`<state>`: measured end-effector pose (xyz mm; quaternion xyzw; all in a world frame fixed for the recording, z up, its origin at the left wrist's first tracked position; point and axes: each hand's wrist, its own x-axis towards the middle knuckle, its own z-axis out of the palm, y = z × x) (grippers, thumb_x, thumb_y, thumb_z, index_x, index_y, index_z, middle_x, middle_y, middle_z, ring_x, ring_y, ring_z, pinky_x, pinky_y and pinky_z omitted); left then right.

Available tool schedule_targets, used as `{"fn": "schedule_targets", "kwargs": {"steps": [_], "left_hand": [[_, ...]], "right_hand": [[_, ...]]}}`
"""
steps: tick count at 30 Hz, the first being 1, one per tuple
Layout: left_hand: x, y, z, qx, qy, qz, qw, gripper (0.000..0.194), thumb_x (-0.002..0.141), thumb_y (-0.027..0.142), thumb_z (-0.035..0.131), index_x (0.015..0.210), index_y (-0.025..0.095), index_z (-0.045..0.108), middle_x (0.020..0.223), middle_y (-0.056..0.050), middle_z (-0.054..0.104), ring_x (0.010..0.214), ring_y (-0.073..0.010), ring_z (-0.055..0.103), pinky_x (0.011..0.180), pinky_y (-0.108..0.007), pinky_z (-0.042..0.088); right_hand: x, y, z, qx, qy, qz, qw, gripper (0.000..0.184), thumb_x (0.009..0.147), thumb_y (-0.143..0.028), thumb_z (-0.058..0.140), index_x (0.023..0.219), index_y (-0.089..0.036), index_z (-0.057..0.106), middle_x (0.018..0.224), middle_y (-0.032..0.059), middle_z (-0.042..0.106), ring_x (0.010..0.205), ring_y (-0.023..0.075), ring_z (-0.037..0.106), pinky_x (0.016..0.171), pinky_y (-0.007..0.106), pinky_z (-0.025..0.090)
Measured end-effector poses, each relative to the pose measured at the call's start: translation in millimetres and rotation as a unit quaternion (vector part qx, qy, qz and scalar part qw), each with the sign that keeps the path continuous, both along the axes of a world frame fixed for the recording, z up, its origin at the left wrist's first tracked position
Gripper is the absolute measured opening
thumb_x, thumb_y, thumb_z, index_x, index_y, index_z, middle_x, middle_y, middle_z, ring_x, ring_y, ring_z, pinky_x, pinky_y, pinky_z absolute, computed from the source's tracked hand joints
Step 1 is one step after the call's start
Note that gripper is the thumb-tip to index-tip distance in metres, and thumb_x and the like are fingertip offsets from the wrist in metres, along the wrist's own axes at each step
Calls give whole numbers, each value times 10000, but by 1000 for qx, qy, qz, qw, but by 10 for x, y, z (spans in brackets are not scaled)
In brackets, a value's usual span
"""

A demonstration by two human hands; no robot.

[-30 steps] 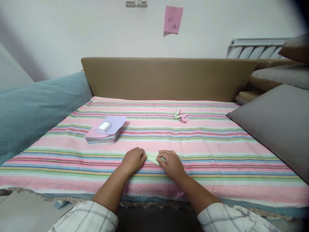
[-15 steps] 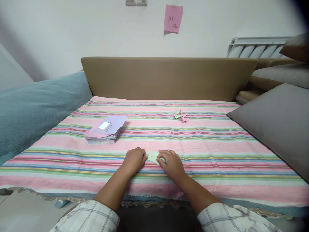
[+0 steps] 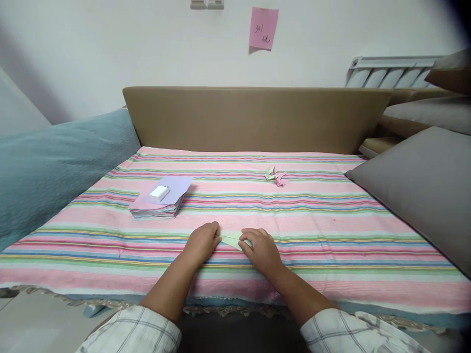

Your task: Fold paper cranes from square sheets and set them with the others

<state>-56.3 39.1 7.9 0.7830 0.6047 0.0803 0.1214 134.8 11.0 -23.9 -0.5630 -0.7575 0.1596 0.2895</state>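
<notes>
1. Striped cloth point(image 3: 312, 211): fills the middle and bottom of the frame. It has soft ripples, so a flat patch would probably suit creasing best.
2. Paper stack point(image 3: 147, 212): left of centre, well apart from the hands.
3. Left hand point(image 3: 202, 242) and right hand point(image 3: 260, 247): lower centre, fingers closed on opposite ends of the green paper. Even pressure from both should keep the fold straight.
4. Green paper point(image 3: 231, 240): a narrow folded piece between the hands; best, I judge, to align its edges before pressing hard.
5. Folded paper pieces point(image 3: 281, 180): right of centre, above the right hand.
6. White block point(image 3: 159, 193): on the stack.
</notes>
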Motion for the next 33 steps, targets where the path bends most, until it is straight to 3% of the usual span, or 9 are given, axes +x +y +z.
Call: {"fn": "schedule_targets", "kwargs": {"steps": [6, 11, 16, 23, 33], "left_hand": [[-61, -14, -19, 16, -74, -2, 997, 202, 715, 153, 533, 897, 202, 605, 791, -3, 568, 722, -144, 546, 632, -240, 386], [-30, -36, -69, 69, -146, -17, 987, 141, 725, 241, 570, 811, 188, 669, 810, -33, 602, 802, -176, 563, 714, -274, 423], [12, -29, -113, 85, -126, -38, 988, 106, 730, 186, 565, 753, 199, 667, 802, -18, 667, 794, -178, 582, 770, -299, 420], [16, -31, -140, 84, -102, -41, 990, 150, 763, 187, 544, 814, 222, 680, 848, -6, 700, 817, -185, 597, 789, -305, 420], [119, -103, -131, 99, -62, 3, 993, 144, 736, 140, 502, 737, 205, 631, 726, -11, 641, 739, -176, 540, 691, -281, 390]], "right_hand": [[-6, 5, -12, 6, 7, -1, 1000, 89, 797, -251, 565, 819, -248, 651, 1053, -10, 651, 958, 192, 526, 830, 306, 349], [-6, 9, -43, 12, 10, -1, 1000, 87, 794, -250, 570, 825, -249, 651, 1053, -8, 650, 944, 204, 529, 824, 321, 356], [8, 14, -65, 29, 2, 6, 1000, 123, 802, -266, 565, 899, -243, 637, 1053, 6, 647, 954, 202, 528, 825, 322, 366], [12, 18, -85, 45, -8, 8, 999, 163, 813, -268, 542, 949, -243, 628, 1071, 21, 640, 967, 208, 528, 827, 332, 379], [11, 7, -83, 47, -20, 6, 999, 175, 815, -275, 554, 970, -245, 630, 1108, 23, 624, 1004, 210, 518, 866, 342, 373]]}}
